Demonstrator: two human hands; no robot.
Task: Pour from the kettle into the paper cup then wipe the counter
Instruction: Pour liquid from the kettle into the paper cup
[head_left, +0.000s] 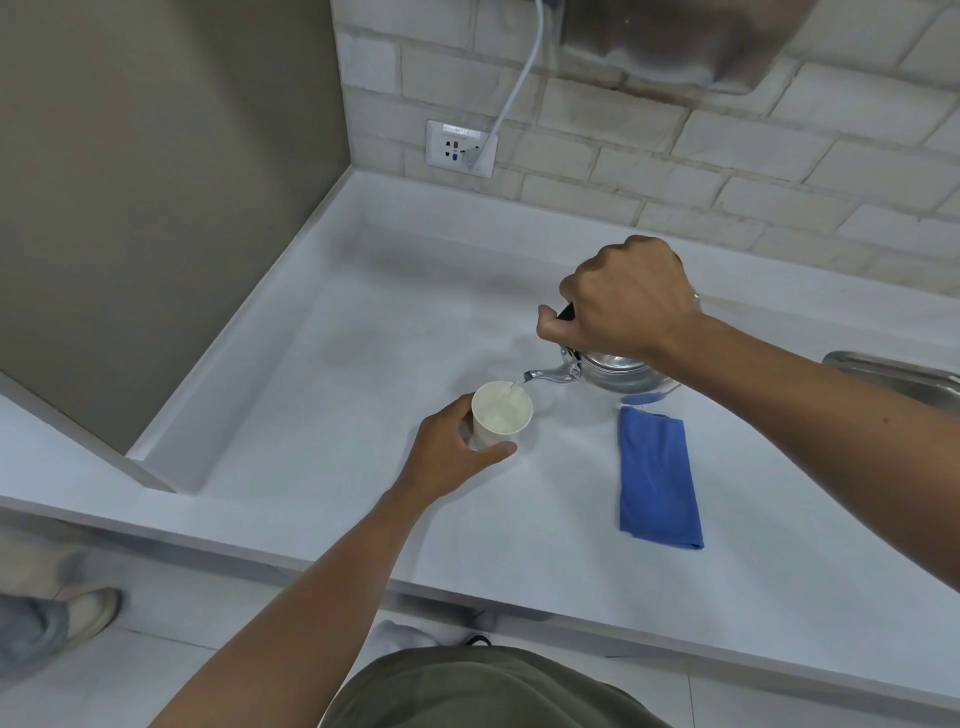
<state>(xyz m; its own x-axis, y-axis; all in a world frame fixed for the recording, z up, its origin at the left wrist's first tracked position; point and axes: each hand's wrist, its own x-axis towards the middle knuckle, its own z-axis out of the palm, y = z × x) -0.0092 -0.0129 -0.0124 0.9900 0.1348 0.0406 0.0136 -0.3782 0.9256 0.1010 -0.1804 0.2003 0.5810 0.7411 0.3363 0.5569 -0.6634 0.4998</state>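
Note:
A white paper cup (500, 415) stands upright on the pale counter (363, 332). My left hand (452, 452) wraps around its left side and base. My right hand (618, 301) grips the black handle of a shiny metal kettle (618, 376), which is tilted to the left. The spout tip sits just over the cup's right rim and a thin stream of water runs into the cup. Much of the kettle is hidden under my right hand and wrist. A folded blue cloth (657, 478) lies flat on the counter right of the cup, just in front of the kettle.
A wall socket (458, 148) with a white cable plugged in sits on the brick backsplash. A grey panel (156, 208) walls off the counter's left side. A metal sink rim (893, 374) shows at the right edge. The counter's front edge runs below my arms.

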